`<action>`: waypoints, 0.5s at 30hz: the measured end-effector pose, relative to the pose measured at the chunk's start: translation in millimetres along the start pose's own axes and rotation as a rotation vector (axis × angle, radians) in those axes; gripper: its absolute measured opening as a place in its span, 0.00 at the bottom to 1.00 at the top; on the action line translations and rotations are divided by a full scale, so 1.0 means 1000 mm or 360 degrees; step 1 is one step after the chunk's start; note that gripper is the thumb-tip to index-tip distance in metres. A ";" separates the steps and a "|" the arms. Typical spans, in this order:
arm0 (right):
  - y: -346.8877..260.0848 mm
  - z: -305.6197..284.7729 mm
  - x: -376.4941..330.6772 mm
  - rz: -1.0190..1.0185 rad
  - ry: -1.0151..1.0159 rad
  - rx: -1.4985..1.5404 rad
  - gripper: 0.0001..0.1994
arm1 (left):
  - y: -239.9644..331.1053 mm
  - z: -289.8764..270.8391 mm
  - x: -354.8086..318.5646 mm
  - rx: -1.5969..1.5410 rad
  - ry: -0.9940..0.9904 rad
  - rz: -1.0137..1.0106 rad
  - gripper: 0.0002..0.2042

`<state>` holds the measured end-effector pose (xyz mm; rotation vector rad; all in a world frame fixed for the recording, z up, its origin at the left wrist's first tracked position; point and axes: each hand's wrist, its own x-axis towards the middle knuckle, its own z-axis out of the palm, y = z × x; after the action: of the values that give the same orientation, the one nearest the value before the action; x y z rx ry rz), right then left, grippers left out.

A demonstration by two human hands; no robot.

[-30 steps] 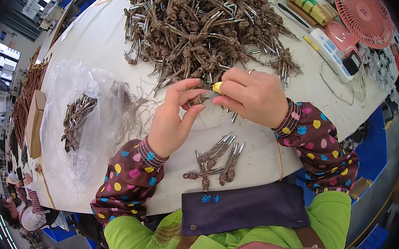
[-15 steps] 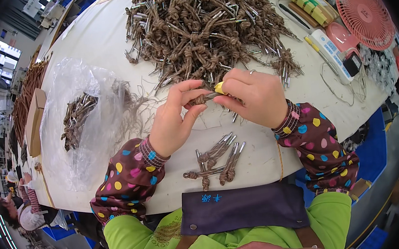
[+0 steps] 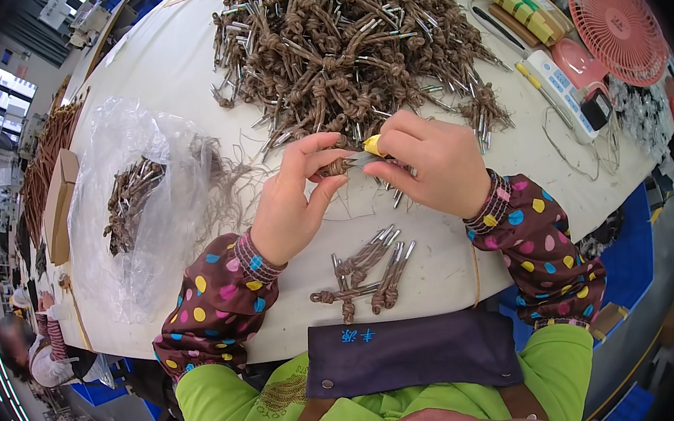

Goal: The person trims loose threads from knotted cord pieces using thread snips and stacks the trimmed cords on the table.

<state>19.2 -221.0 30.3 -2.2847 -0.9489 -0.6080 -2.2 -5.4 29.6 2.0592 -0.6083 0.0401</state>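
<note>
My left hand (image 3: 287,195) pinches a knotted brown cord (image 3: 336,167) between thumb and fingers. In my right hand (image 3: 436,160) are small thread snips (image 3: 362,159) with a yellow grip, mostly covered by my fingers. Their metal blades point left and meet the end of the knotted cord; whether they are closed on a strand I cannot tell. Just beyond both hands rises a large pile of knotted brown cords (image 3: 346,55) with silver metal tips. Nearer to me, several finished-looking knotted cords (image 3: 388,274) lie in a small group on the white table (image 3: 283,329).
To the left, a clear plastic bag (image 3: 128,271) holds more cords, with loose threads (image 3: 226,193) beside it. A cardboard box (image 3: 62,204) stands at the left edge. On the right are a pink fan (image 3: 617,21), a white power strip (image 3: 559,88) and a yellow-handled tool (image 3: 531,78).
The snips' blades have come into clearer view at the cord's end, and my right hand has shifted slightly right and up. My left hand keeps its hold on the cord.
</note>
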 end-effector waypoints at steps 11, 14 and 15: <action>0.000 0.000 0.000 -0.0068 0.0071 -0.0020 0.11 | 0.002 0.001 0.001 0.0153 0.0067 0.0114 0.20; -0.001 -0.001 0.001 -0.0072 0.0069 -0.0041 0.11 | 0.002 0.000 0.001 0.0189 0.0046 0.0115 0.20; -0.002 -0.001 0.001 -0.0073 0.0069 -0.0040 0.11 | 0.002 0.000 0.001 0.0190 0.0046 0.0114 0.20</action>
<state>18.4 -219.8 32.0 -2.2677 -0.9805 -0.6898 -2.4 -6.6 30.8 2.1473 -0.6760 0.1511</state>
